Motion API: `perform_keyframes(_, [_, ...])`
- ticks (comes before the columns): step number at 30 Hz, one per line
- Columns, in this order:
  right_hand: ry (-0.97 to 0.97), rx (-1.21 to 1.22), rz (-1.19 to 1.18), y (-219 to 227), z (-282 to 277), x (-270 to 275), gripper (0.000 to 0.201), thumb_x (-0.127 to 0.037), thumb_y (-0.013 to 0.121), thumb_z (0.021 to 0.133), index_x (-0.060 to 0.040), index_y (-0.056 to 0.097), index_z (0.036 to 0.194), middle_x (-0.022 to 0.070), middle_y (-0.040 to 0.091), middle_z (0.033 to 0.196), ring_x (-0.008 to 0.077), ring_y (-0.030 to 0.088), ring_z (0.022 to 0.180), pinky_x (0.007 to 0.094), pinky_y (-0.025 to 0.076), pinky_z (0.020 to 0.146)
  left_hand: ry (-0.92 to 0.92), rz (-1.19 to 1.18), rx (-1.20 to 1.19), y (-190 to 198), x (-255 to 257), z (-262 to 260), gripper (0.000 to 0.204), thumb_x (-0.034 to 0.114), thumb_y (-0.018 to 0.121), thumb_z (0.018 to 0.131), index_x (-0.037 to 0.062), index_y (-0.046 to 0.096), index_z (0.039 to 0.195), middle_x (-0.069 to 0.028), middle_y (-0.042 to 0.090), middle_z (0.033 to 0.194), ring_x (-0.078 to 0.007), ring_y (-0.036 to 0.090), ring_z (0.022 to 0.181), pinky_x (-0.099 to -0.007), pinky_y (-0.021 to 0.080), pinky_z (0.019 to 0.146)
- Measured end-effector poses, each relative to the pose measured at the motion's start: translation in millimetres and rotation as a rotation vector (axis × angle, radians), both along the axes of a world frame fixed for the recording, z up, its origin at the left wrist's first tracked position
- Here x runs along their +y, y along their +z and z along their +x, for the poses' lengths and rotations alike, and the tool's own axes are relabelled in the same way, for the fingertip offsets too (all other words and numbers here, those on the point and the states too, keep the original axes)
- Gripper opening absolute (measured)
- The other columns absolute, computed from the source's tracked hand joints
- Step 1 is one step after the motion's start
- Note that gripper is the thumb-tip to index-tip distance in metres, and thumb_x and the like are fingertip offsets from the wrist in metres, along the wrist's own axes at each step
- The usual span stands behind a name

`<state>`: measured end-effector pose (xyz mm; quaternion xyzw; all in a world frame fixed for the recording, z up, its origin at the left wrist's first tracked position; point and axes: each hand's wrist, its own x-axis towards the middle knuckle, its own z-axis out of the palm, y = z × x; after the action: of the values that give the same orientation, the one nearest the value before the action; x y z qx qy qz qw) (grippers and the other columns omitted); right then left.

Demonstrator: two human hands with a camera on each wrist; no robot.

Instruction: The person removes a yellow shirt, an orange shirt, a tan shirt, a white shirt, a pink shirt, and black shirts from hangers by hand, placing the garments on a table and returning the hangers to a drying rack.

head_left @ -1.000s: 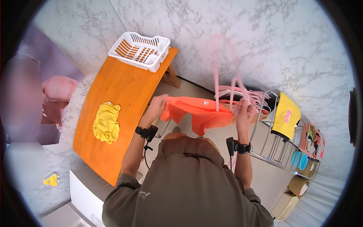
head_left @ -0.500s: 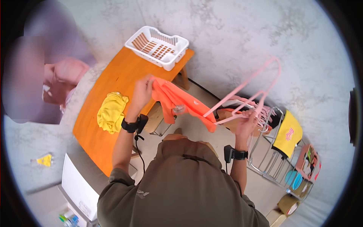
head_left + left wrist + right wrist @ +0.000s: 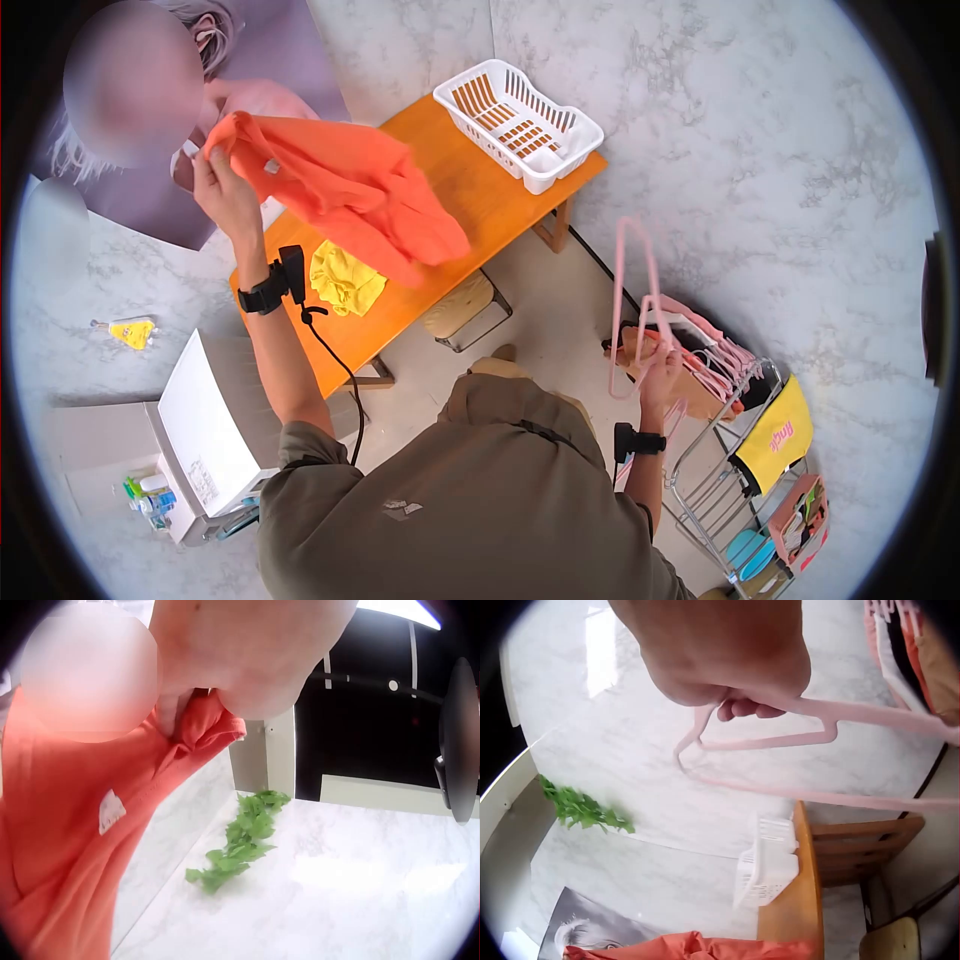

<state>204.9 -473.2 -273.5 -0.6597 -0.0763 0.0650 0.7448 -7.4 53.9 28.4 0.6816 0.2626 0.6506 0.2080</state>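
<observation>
My left hand (image 3: 226, 200) grips one edge of an orange garment (image 3: 350, 185) and holds it raised over the table. The cloth spreads to the right, and a small white label (image 3: 112, 811) shows near its edge in the left wrist view. Well apart from it, on the right, my right hand (image 3: 656, 378) holds a pink clothes hanger (image 3: 885, 716) with no garment on it. In the right wrist view the fingers curl round the hanger's bar. Below the orange cloth, a crumpled yellow garment (image 3: 345, 282) lies on the wooden table (image 3: 425, 285).
A white slotted basket (image 3: 540, 182) stands at the table's far end. A stool (image 3: 460, 308) is beneath the table's edge. Right of me, several clothes on pink hangers (image 3: 715, 360) hang by a metal rack (image 3: 690, 515), with a yellow cloth (image 3: 778, 440) over it and a pink basket (image 3: 790, 525) beyond.
The orange garment has come off the hanger and moved up and left with my left hand. The hanger stays in my right hand, now apart from it. The head view has turned.
</observation>
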Motion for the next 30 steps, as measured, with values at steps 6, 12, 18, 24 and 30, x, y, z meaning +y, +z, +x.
perform_keyframes(6, [0.235,-0.044,-0.332,-45.2,-11.4,5.6,0.018,-0.008,0.051,0.090,0.0010,0.057,0.104,0.0028,0.059,0.084,0.0100,0.055,0.080,0.0240,0.044,0.074,0.099,0.235,0.844,-135.4,52.1,6.9,0.033,0.020,0.051,0.093,-0.0045,0.055,0.114,-0.0213,0.059,0.110,-0.0313,0.056,0.104,-0.0362,0.043,0.089])
perform_keyframes(12, [0.469,-0.114,-0.656,-13.7,-32.7,9.5,0.019,-0.002,0.051,0.087,0.0007,0.058,0.104,0.0113,0.060,0.079,0.0201,0.060,0.078,0.0301,0.047,0.073,-0.822,-0.172,1.145,-234.0,-95.3,79.4,0.042,0.026,0.053,0.091,-0.0020,0.049,0.123,-0.0240,0.051,0.125,-0.0378,0.046,0.119,-0.0406,0.038,0.100])
perform_keyframes(18, [0.246,-0.016,-0.610,-19.7,-60.2,-30.9,0.016,-0.001,0.050,0.085,0.0018,0.058,0.099,0.0125,0.059,0.078,0.0219,0.058,0.075,0.0321,0.047,0.072,-1.575,-0.022,1.337,-286.4,-227.9,130.0,0.038,0.026,0.054,0.090,-0.0010,0.053,0.117,-0.0213,0.057,0.116,-0.0367,0.052,0.110,-0.0399,0.042,0.093])
perform_keyframes(24, [-0.007,0.152,-0.489,-20.2,-119.4,-82.6,0.015,-0.002,0.052,0.086,0.0007,0.060,0.098,0.0126,0.061,0.080,0.0214,0.058,0.076,0.0317,0.047,0.072,-1.838,0.114,1.425,-293.4,-308.8,155.1,0.021,0.021,0.052,0.090,0.0024,0.056,0.098,-0.0201,0.061,0.089,-0.0397,0.057,0.083,-0.0439,0.046,0.071])
perform_keyframes(30, [-0.717,0.243,-0.688,-32.2,-182.3,-152.4,0.021,-0.009,0.062,0.080,-0.0010,0.060,0.100,0.0155,0.063,0.083,0.0261,0.061,0.079,0.0361,0.049,0.073,-1.767,0.191,1.409,-295.9,-354.0,169.3,0.017,0.016,0.050,0.090,0.0034,0.058,0.096,-0.0218,0.060,0.085,-0.0398,0.057,0.080,-0.0453,0.046,0.067])
